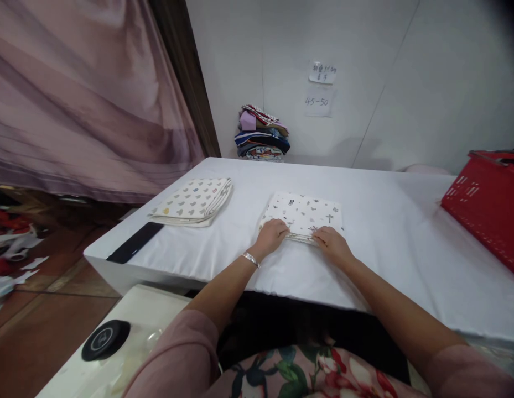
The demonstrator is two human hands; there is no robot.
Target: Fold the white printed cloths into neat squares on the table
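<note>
A white cloth with small grey and black prints (304,213) lies folded into a rectangle on the white-covered table (385,237). At its near left corner my left hand (272,236), with a silver bracelet at the wrist, pinches the layered edge. My right hand (332,243) grips the same near edge towards the right corner. Between the two hands the stacked layers of the fold show. Farther left rests a second folded cloth (194,200), cream with grey motifs and a few coloured ones.
A dark flat strip (134,242) lies at the table's left edge. Against the wall rises a pile of folded fabrics (263,135). A red plastic basket (487,202) stands at the right. Lower left, a white surface carries a round black object (106,340). A pink curtain (82,99) hangs at left.
</note>
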